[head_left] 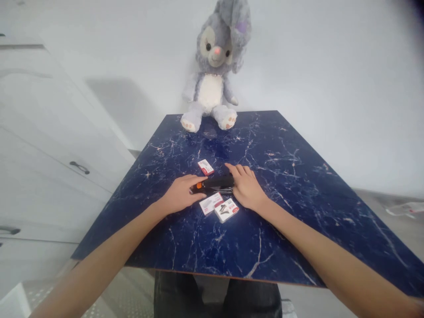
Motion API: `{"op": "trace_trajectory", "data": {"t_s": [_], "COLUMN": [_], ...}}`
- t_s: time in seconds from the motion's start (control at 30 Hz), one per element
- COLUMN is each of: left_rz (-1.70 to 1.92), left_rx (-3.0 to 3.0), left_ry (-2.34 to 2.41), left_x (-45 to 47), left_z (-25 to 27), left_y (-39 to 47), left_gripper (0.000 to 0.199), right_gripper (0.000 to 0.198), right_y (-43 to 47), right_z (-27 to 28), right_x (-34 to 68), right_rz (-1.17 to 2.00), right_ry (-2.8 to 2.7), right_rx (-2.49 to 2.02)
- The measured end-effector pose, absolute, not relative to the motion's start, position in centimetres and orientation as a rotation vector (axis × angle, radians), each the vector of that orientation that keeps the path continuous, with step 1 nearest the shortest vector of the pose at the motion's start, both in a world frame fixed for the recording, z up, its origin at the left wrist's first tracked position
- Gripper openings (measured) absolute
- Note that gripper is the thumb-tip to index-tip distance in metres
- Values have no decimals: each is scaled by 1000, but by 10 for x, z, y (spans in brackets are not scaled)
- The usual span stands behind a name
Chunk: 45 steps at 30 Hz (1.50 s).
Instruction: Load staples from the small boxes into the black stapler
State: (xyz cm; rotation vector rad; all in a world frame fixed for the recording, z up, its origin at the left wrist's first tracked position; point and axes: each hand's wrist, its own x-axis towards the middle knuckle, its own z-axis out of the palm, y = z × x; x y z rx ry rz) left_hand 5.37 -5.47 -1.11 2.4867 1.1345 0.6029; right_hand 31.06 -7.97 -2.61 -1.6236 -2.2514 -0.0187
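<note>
A black stapler (217,182) with an orange patch near its left end lies crosswise on the table between my hands. My left hand (180,193) grips that left end, thumb on the near side and forefinger along the far side. At the other end, my right hand (247,187) is closed around the stapler with its forefinger reaching past the far side; its thumb is mostly hidden. Just beyond the stapler lies a small white and red box (206,167). On the near side, a flat white and red box (210,204) touches a thicker white box (227,210) printed with a black clip-like picture.
The blue marbled table (212,247) has its front edge close to my lap. A grey plush rabbit (212,84) sits at the back against the white wall. White cabinets (49,145) with dark handles stand to the left.
</note>
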Motion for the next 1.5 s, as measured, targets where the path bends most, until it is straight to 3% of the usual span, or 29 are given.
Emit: {"op": "trace_trajectory", "data": {"t_s": [0.13,0.27,0.5,0.6,0.8,0.97,1.03,1.17,1.37,1.5], "left_rz": [577,542,529,554,390,435,300,181,386,559], "left_rx": [2463,2465,2439,2428,2606,2754,2675,2712,2851,2771], "left_ry": [1167,1210,1488,1240,789,1420,1637,1445,1114,1008], "left_x": [56,59,75,78,69,35,23,29,78,78], "left_z": [-8,-4,0,3,18,25,24,19,-2,-10], "left_y": [-57,-58,-69,-80,-90,-74,-68,-65,-81,-82], "left_gripper": [66,68,68,61,66,63,60,58,57,69], "right_gripper": [66,61,21,32,26,35,43,52,21,20], "right_y": [-79,-71,-71,-90,-112,-121,-135,-168,-187,-178], "right_z": [-28,-33,-13,7,16,27,30,16,12,46], "right_x": [310,311,326,322,301,304,301,279,279,292], "right_rz": [11,99,282,400,339,184,131,100,84,84], "right_ry": [-2248,-2146,-1931,-2112,-2124,-2190,-2232,-2290,-2217,-2127], "right_rx": [-1603,-1589,-1637,-1535,-1486,-1641,-1729,-1792,-1746,-1567]}}
